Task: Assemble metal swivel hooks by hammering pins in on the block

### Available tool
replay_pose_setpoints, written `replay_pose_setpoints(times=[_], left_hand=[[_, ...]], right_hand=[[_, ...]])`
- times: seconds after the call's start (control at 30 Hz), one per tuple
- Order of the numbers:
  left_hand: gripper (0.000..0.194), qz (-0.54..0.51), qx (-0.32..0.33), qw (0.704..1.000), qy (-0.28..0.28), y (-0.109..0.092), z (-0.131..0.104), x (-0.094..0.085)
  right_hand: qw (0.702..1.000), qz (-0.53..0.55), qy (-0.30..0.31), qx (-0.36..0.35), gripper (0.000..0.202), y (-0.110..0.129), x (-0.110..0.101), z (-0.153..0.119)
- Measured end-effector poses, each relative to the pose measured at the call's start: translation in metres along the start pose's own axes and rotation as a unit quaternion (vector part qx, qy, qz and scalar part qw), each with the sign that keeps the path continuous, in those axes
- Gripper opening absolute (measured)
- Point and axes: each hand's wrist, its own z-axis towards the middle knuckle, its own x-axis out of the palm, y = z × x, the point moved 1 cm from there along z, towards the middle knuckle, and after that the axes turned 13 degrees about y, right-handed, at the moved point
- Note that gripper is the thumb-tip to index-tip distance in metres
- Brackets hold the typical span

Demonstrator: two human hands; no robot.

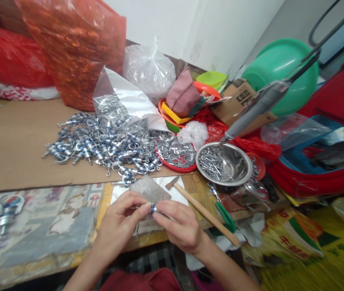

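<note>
A blue-banded metal fitting (153, 208) is pinched by the left hand (126, 213) and right hand (180, 224) near a grey slab (149, 188), while "G" and Chinese characters are printed on a yellow sack (293, 232).

The small held part (153, 208) has a glossy metallic finish. The flat plate (149, 188) by it looks dull, grey and matt. The hammer handle (204, 211) is smooth, pale wood; the bowl (241, 167), polished metal. The basin (293, 76) is glossy, smooth plastic, the orange bag (81, 52) thin, shiny, crinkled plastic, and the brown sheet (14, 141) matt cardboard.
</note>
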Motion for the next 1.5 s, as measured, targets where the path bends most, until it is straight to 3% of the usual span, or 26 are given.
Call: replay_pose_setpoints(times=[0.17,0.27,0.37,0.47,0.53,0.6,0.67,0.7,0.73,0.87,1.0,1.17,1.27,1.33,1.43,1.5], left_hand=[[0.012,0.012,0.002,1.000,-0.004,-0.002,-0.002,-0.003],[0.014,-0.046,-0.061,0.997,0.020,0.000,-0.003,-0.002],[0.019,-0.147,-0.117,0.982,0.007,0.004,-0.005,0.003],[0.047,-0.255,-0.123,0.959,-0.013,0.010,-0.008,0.010],[0.062,-0.290,-0.118,0.950,-0.024,0.014,-0.009,0.013],[0.064,-0.304,-0.117,0.945,-0.031,0.018,-0.008,0.013],[0.065,-0.315,-0.112,0.942,-0.028,0.019,-0.007,0.012],[0.065,-0.318,-0.109,0.941,-0.025,0.019,-0.006,0.011],[0.065,-0.321,-0.105,0.941,-0.019,0.018,-0.005,0.011],[0.066,-0.337,-0.101,0.936,-0.002,0.016,-0.003,0.012],[0.063,-0.327,-0.088,0.941,0.002,0.016,-0.001,0.013],[0.059,-0.296,-0.081,0.952,-0.019,0.023,0.001,0.010],[0.060,-0.297,-0.068,0.952,-0.041,0.027,0.001,0.008],[0.059,-0.301,-0.060,0.951,-0.043,0.029,0.001,0.009],[0.058,-0.302,-0.054,0.951,-0.046,0.029,0.000,0.010],[0.058,-0.299,-0.053,0.952,-0.045,0.030,0.000,0.011]], right_hand=[[1.000,0.013,-0.007,0.009,0.026,-0.001,-0.001,0.003],[0.994,0.083,-0.020,0.069,0.031,-0.001,0.003,0.003],[0.975,0.168,-0.043,0.139,0.023,0.003,0.007,0.003],[0.957,0.202,-0.028,0.205,0.015,0.006,0.006,0.006],[0.951,0.211,0.026,0.225,0.012,0.001,0.003,0.012],[0.949,0.166,0.087,0.256,0.012,-0.018,-0.005,0.019],[0.936,0.034,0.124,0.327,0.017,-0.051,-0.015,0.026],[0.907,-0.070,0.153,0.387,0.023,-0.072,-0.020,0.029],[0.889,-0.105,0.162,0.414,0.028,-0.093,-0.024,0.032],[0.844,-0.150,0.239,0.456,0.030,-0.156,-0.023,0.038],[0.825,-0.163,0.293,0.456,0.038,-0.174,-0.007,0.041],[0.837,-0.141,0.273,0.453,0.043,-0.181,-0.006,0.045],[0.859,-0.111,0.227,0.446,0.031,-0.174,-0.012,0.048],[0.878,-0.078,0.198,0.429,0.024,-0.155,-0.014,0.047],[0.904,-0.005,0.182,0.386,0.020,-0.106,-0.009,0.040],[0.937,0.085,0.143,0.306,0.013,-0.070,-0.004,0.033]])
